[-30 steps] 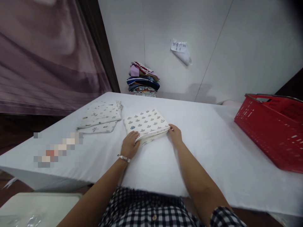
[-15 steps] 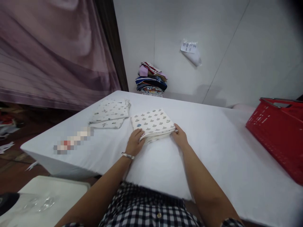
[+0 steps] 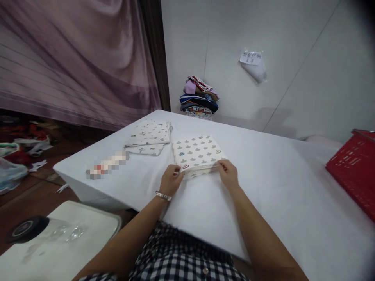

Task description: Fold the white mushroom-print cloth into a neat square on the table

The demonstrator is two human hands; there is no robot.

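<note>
A plain pale-grey panelled wall (image 3: 234,35) with thin seams rises behind the table (image 3: 281,187) draped in white cloth. A dusty-pink draped curtain (image 3: 88,58) hangs at left over reddish-brown flooring (image 3: 55,187); light falls soft and dim.

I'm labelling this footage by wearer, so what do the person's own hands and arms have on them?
Both the left hand and right hand are ungloved. A silvery bracelet circles the left wrist; the right wrist shows none. The shirt is black-and-white checked, its left cuff edge just visible above the forearm.
</note>
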